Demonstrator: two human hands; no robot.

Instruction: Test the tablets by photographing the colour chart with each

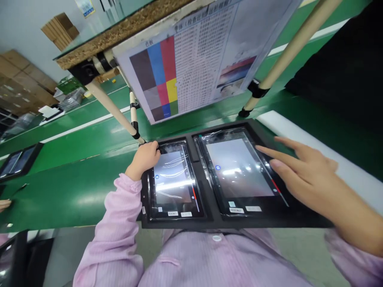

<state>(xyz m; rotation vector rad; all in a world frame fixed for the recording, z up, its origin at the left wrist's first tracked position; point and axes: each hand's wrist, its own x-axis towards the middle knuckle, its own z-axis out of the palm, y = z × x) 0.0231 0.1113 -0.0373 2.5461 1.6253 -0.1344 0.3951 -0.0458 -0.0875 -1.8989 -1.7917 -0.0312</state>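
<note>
Head view: both tablets (pixel 241 169) lie lit in the black tray (pixel 201 175), handling seemingly unfinished, with your left hand (pixel 145 158) curled at its corner, grip unclear, and your right hand (pixel 308 175) spread, empty.

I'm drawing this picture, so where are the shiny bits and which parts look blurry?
In the head view, white glare streaks cross the left tablet and right tablet, the green table shows soft reflections, and small print on the hanging sheet looks smeared.
</note>
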